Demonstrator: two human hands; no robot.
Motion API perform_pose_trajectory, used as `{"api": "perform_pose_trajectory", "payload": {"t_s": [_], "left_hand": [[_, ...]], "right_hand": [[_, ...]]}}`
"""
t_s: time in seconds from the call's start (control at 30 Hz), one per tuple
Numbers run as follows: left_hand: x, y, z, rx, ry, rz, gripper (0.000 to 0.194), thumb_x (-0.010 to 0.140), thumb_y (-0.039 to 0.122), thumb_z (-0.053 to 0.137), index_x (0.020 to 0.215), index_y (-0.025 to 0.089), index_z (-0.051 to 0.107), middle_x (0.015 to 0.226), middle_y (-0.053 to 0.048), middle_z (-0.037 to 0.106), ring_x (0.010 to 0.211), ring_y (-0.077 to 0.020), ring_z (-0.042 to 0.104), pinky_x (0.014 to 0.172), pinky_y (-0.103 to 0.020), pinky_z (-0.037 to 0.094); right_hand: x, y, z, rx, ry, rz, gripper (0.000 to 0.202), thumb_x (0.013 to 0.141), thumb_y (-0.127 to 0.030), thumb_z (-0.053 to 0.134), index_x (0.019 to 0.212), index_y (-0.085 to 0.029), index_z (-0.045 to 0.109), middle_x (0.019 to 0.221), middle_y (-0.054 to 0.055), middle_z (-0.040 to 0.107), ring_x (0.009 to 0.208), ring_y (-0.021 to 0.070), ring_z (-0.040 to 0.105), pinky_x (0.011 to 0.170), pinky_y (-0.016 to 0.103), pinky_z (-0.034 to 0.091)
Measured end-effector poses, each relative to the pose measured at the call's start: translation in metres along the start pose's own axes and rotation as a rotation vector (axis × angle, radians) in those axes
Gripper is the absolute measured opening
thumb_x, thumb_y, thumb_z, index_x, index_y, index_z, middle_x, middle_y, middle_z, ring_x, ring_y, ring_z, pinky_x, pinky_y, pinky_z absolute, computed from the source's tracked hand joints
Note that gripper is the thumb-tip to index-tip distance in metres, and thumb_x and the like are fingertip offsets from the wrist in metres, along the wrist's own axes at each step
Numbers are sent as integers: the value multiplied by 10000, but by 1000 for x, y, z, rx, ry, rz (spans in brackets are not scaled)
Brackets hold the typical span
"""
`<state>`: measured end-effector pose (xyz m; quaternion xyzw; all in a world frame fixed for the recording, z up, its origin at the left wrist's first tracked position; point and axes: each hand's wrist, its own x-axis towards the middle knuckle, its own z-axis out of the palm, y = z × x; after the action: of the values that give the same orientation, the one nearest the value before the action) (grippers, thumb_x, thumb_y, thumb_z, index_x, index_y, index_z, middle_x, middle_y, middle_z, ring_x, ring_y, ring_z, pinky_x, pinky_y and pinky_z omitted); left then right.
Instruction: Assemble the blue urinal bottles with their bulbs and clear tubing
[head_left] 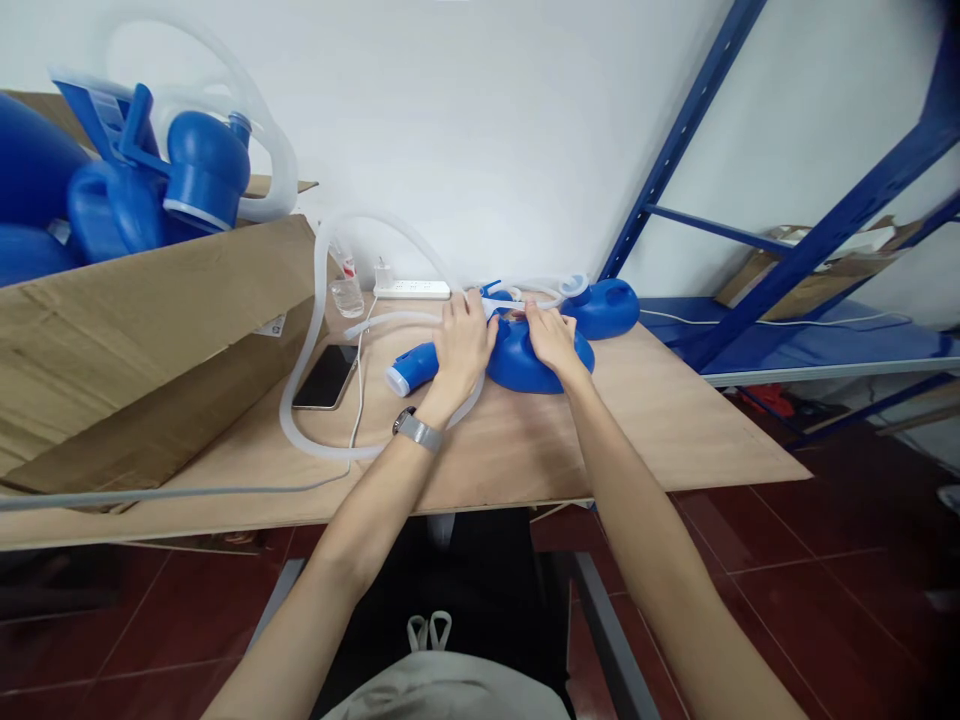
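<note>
- At the front, the table (525, 470) is leaving a bare strip along its front edge, apparently as room for the forearms.
- A translucent tube (288, 395) is looping left of the hands and dipping toward the front edge; its slack is probably allowing the held portion to move freely.
- A phone (327, 378) is lying flat inside that loop, left of the hands.
- A white-rimmed blue spout (415, 370) is lying just left of the left hand, its mouth facing left.
- The left hand (461, 340) is curling its fingers closely over the tube, seemingly to steady it; the exact contact is hidden underneath.
- The right hand (551, 332) is closing thumb and bent fingers on a pale piece (508, 304) spanning the gap between hands, seemingly for control of that end.
- A blue bottle (525, 372) is lying on the table beneath the right hand, beyond mid-depth, within easy reach of both hands.
- A second bottle (611, 312) is resting near the rear right corner, apparently out of the working space.
- A power strip (412, 290) is running along the rear edge, against the wall.
- A cardboard box (172, 310) is occupying the left end, holding more blue containers.
</note>
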<state>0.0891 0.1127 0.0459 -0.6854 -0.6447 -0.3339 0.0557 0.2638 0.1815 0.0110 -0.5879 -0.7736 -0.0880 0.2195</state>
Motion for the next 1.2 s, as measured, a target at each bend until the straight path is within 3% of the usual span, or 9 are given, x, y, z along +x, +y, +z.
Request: {"api": "perform_pose_trajectory", "payload": {"t_s": [0.07, 0.17, 0.3, 0.47, 0.7, 0.83, 1.07, 1.2], "left_hand": [[14, 3, 1, 27, 14, 129, 411, 1067, 449, 439, 1360, 208, 595, 1406, -178, 621, 1321, -334, 529, 1045, -402, 425], [38, 5, 6, 79, -63, 268, 408, 1063, 421, 408, 1230, 193, 702, 1298, -191, 681, 1286, -356, 534, 1093, -491, 359], [59, 2, 16, 140, -198, 257, 370, 1024, 373, 462, 1087, 182, 773, 1145, -196, 743, 1193, -377, 593, 1085, -559, 314], [53, 0, 24, 156, -152, 286, 376, 1059, 323, 395, 1207, 237, 730, 1219, -172, 729, 1188, -380, 604, 1058, -584, 308], [49, 3, 27, 177, -151, 297, 412, 1047, 178, 324, 1267, 166, 673, 1239, -201, 723, 1188, -389, 617, 1052, -599, 304], [54, 1, 27, 156, -204, 305, 373, 1048, 236, 373, 1209, 190, 707, 1252, -188, 721, 1207, -399, 601, 1064, -615, 287], [54, 4, 24, 102, -223, 226, 363, 1042, 320, 386, 1097, 230, 733, 1259, -143, 725, 1225, -378, 571, 1059, -596, 306], [55, 5, 26, 63, -231, 172, 266, 979, 401, 533, 1098, 244, 713, 1274, -127, 722, 1222, -378, 563, 1069, -596, 308]], "right_hand": [[2, -2, -5, 105, -61, 63, 697, 1114, -506, 81, 1349, -309, 706, 1366, 76, 723, 1265, 344, 577, 1044, 503, 372], [4, -9, -15, 211, -133, 115, 637, 1099, -574, 210, 1158, -317, 790, 1321, 61, 742, 1291, 364, 551, 1086, 544, 332], [2, -17, -21, 190, -114, 132, 571, 1076, -594, 323, 1058, -308, 818, 1255, 87, 752, 1278, 387, 540, 1072, 566, 323], [3, -19, -17, 177, -90, 145, 553, 1082, -546, 321, 1100, -291, 812, 1235, 111, 748, 1275, 381, 534, 1080, 564, 315], [6, -16, -17, 207, -116, 161, 492, 1073, -448, 363, 1020, -285, 824, 1275, 90, 750, 1276, 373, 542, 1095, 568, 320], [6, -15, -19, 228, -144, 177, 406, 1065, -434, 424, 1186, -337, 799, 1372, 52, 719, 1338, 364, 517, 1121, 566, 305], [5, -15, -18, 269, -126, 176, 363, 1051, -430, 481, 1178, -347, 811, 1339, 43, 736, 1332, 355, 506, 1134, 546, 281], [3, -17, -17, 262, -106, 187, 356, 1046, -390, 488, 1160, -324, 819, 1317, 76, 737, 1325, 357, 510, 1135, 539, 286]]}}
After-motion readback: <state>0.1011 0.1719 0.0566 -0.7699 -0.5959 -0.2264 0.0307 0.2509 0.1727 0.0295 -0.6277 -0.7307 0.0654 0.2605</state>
